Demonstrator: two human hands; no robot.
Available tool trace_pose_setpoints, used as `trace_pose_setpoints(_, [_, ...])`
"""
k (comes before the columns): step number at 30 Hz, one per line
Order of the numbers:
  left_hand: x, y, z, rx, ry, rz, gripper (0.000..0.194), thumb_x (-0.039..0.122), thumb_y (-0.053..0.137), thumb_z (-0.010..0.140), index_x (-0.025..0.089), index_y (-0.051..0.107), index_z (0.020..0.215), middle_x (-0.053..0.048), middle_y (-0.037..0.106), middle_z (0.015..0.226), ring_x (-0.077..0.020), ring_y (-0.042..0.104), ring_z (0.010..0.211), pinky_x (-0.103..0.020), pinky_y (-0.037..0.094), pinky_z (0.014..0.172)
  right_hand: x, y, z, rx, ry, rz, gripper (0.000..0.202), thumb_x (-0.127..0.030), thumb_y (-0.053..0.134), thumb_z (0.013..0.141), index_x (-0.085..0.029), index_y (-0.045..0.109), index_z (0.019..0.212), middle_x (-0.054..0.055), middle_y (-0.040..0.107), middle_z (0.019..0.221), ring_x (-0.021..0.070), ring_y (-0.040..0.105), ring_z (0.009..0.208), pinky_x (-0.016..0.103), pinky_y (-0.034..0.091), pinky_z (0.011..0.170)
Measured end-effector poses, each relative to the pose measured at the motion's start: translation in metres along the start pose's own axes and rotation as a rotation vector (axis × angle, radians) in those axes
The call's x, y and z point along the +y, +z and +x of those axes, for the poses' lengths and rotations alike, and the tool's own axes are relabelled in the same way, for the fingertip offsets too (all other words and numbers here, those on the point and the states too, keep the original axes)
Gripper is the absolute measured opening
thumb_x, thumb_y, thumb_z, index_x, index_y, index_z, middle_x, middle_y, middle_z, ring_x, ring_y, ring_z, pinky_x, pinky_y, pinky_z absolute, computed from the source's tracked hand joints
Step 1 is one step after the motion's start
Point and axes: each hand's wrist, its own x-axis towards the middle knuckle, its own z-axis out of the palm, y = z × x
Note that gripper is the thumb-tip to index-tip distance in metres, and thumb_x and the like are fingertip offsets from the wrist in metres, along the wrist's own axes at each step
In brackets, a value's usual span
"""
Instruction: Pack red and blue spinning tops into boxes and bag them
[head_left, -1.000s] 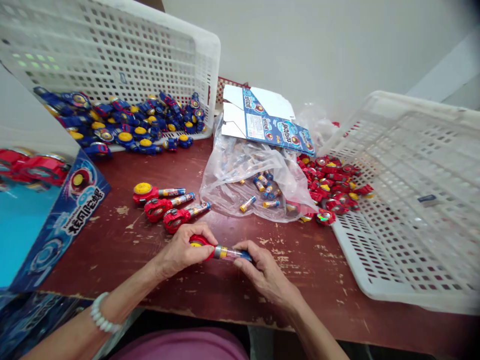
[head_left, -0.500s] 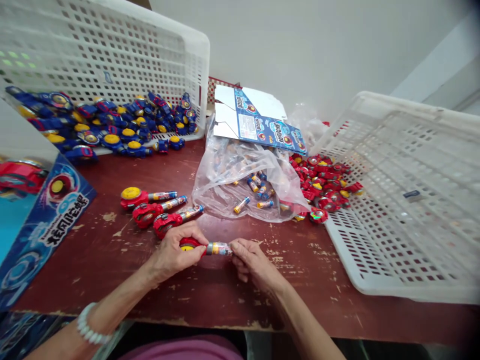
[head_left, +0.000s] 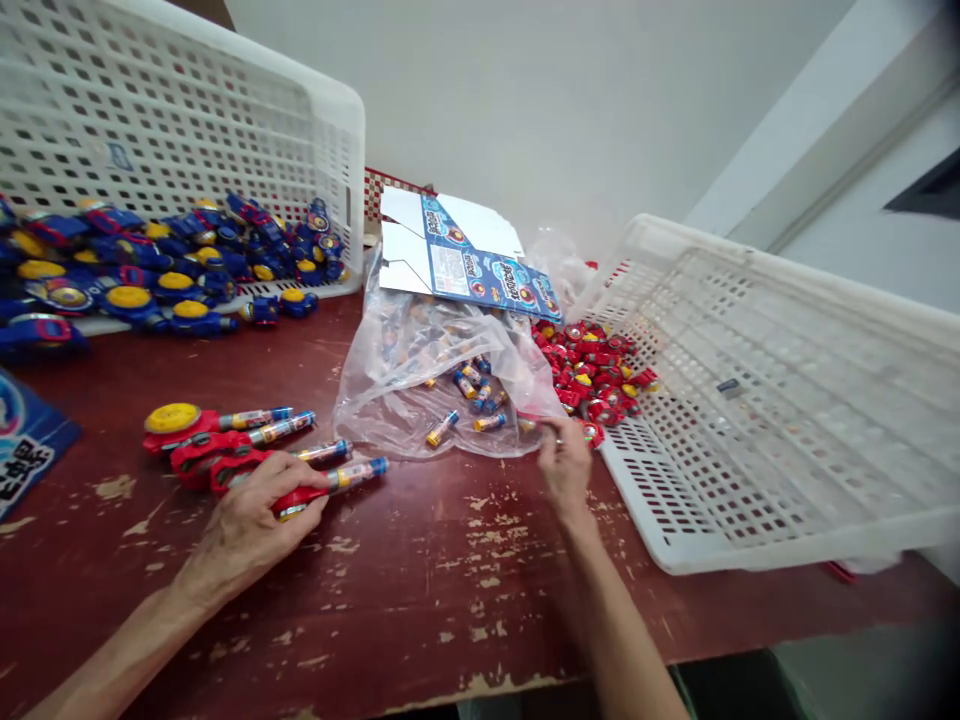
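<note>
My left hand [head_left: 262, 515] is closed round a red toy spinning-top launcher [head_left: 300, 495], low over the table on the left. A printed tube with a blue end [head_left: 360, 472] sticks out of the launcher to the right. Just beyond the hand, several similar red launchers with tubes [head_left: 225, 430] lie side by side. My right hand [head_left: 568, 455] reaches to the right edge of a clear plastic bag [head_left: 420, 430], close to a heap of red launchers [head_left: 592, 370]. Its fingers are bent and slightly blurred; whether they grip anything is unclear.
Loose printed tubes [head_left: 442, 428] lie in the bag, under a flattened printed carton [head_left: 480, 275]. A white basket [head_left: 330, 130] with blue launchers [head_left: 180, 285] lies tipped at the left. Another white basket [head_left: 660, 545] lies tipped at the right, beside the red heap.
My left hand has carried the red launcher left to the row of launchers. My right hand has let go of its tube and moved right to the red heap. The view has shifted right.
</note>
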Motion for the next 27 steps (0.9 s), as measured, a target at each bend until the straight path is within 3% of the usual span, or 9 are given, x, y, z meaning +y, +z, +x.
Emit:
trace_pose_setpoints(3, [-0.002, -0.001, 0.001, 0.006, 0.061, 0.279, 0.023, 0.028, 0.053, 0.086, 0.019, 0.068, 0.100, -0.010, 0.061, 0.106, -0.0272, 0.058, 0.098, -0.042, 0.046, 0.086, 0.058, -0.027, 0.032, 0.162, 0.143, -0.164, 0.039, -0.014, 0.046, 0.076, -0.009, 0.056, 0.113, 0.022, 0.044, 0.123, 0.0379, 0.032, 0.122, 0.059, 0.019, 0.104])
trace_pose_setpoints(6, [0.015, 0.004, 0.005, 0.071, 0.081, 0.503, 0.029, 0.029, 0.054, 0.086, 0.020, 0.069, 0.109, -0.014, 0.060, 0.115, -0.0357, 0.053, 0.107, -0.052, 0.042, 0.090, 0.096, -0.040, 0.042, 0.108, 0.186, -0.214, 0.043, -0.014, 0.058, 0.062, -0.017, 0.062, 0.104, 0.015, 0.050, 0.116, 0.0363, 0.041, 0.115, 0.056, 0.027, 0.101])
trace_pose_setpoints(9, [0.040, 0.014, 0.003, 0.154, 0.130, 0.460, 0.030, 0.024, 0.058, 0.084, 0.021, 0.068, 0.111, -0.015, 0.059, 0.119, -0.0362, 0.051, 0.113, -0.053, 0.040, 0.094, 0.106, -0.047, 0.036, 0.100, 0.193, -0.210, 0.035, -0.022, 0.062, 0.062, -0.017, 0.064, 0.096, 0.011, 0.054, 0.097, 0.0319, 0.049, 0.100, 0.050, 0.038, 0.093])
trace_pose_setpoints(12, [0.068, 0.032, -0.006, 0.105, 0.106, 0.093, 0.028, 0.019, 0.059, 0.084, 0.024, 0.066, 0.110, -0.009, 0.062, 0.115, -0.0270, 0.055, 0.109, -0.042, 0.043, 0.096, 0.086, -0.045, 0.012, 0.233, 0.203, -0.189, 0.042, -0.036, 0.056, 0.072, -0.009, 0.059, 0.105, 0.016, 0.052, 0.096, 0.0348, 0.046, 0.101, 0.055, 0.037, 0.092])
trace_pose_setpoints(15, [0.102, 0.050, -0.013, -0.196, -0.219, -0.472, 0.037, 0.028, 0.060, 0.086, 0.029, 0.057, 0.123, -0.006, 0.060, 0.121, -0.0220, 0.057, 0.111, -0.034, 0.046, 0.095, 0.030, -0.028, -0.036, 0.300, 0.135, -0.110, 0.054, -0.045, 0.051, 0.082, -0.009, 0.049, 0.122, 0.018, 0.050, 0.111, 0.0321, 0.046, 0.106, 0.050, 0.040, 0.093])
trace_pose_setpoints(17, [0.124, 0.059, -0.012, -0.364, -0.499, -0.904, 0.049, 0.037, 0.058, 0.087, 0.030, 0.046, 0.134, -0.005, 0.054, 0.132, -0.0217, 0.054, 0.118, -0.033, 0.046, 0.098, -0.017, -0.011, -0.072, 0.141, -0.031, 0.123, 0.048, -0.036, 0.054, 0.087, -0.017, 0.042, 0.130, 0.014, 0.049, 0.119, 0.0261, 0.051, 0.104, 0.042, 0.044, 0.092])
trace_pose_setpoints(20, [0.142, 0.060, -0.005, -0.266, -0.794, -1.365, 0.049, 0.039, 0.060, 0.087, 0.027, 0.046, 0.133, -0.004, 0.056, 0.130, -0.0194, 0.053, 0.118, -0.030, 0.042, 0.102, -0.072, 0.013, -0.103, -0.214, -0.318, 0.373, 0.048, -0.022, 0.057, 0.085, -0.021, 0.041, 0.131, 0.012, 0.050, 0.124, 0.0251, 0.048, 0.116, 0.041, 0.042, 0.099])
trace_pose_setpoints(23, [0.138, 0.049, 0.002, -0.097, -0.941, -1.468, 0.040, 0.033, 0.067, 0.081, 0.021, 0.054, 0.117, -0.005, 0.063, 0.114, -0.0203, 0.060, 0.104, -0.032, 0.048, 0.092, -0.082, 0.028, -0.085, -0.430, -0.378, 0.276, 0.042, -0.024, 0.052, 0.091, -0.020, 0.040, 0.131, 0.010, 0.055, 0.124, 0.0197, 0.052, 0.114, 0.032, 0.046, 0.096])
trace_pose_setpoints(27, [0.116, 0.026, 0.001, -0.034, -0.999, -1.429, 0.039, 0.030, 0.071, 0.077, 0.018, 0.055, 0.111, -0.006, 0.064, 0.098, -0.0221, 0.063, 0.092, -0.035, 0.052, 0.082, -0.055, 0.055, -0.013, -0.428, -0.468, -0.128, 0.043, -0.008, 0.038, 0.091, -0.017, 0.044, 0.133, 0.014, 0.047, 0.137, 0.0229, 0.042, 0.126, 0.041, 0.037, 0.103])
